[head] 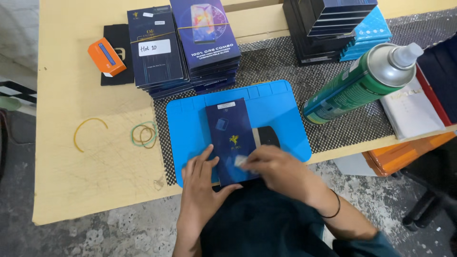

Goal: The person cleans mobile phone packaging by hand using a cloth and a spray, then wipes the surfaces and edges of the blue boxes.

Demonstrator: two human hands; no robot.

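- We've got our left hand (202,183) flat-ish on the lower left edge of a slim dark navy box (232,140), fingers spread and loose, just pressing it down rather than gripping.
- Our right hand (276,169) is curled at the box's lower right edge, fingertips pinching a tiny pale tab or sticker (239,161); it's too small to tell what it is.
- The box is a glossy cardboard rectangle with a small gold emblem, running straight away from our fingers on a smooth bright blue mat (281,102) with rounded corners and little moulded compartments along the far edge.
- Just past our right knuckles a dark rounded thing (267,137) pokes out from under the box; can't tell what it is.
- Under the mat there's a black mesh liner (290,64), grippy-looking weave, on a pale yellow tabletop (71,95).
- Out beyond our fingertips sit two stacks of similar navy boxes (183,45), banded with rubber bands.
- Off to the left of our left hand: loose rubber bands (144,134), thin yellow and green loops.
- Far left, an orange little box (106,57) lies on a black pad.
- To the right of our right hand lies a green spray can (362,83) on its side, shiny metal shoulder, white nozzle.
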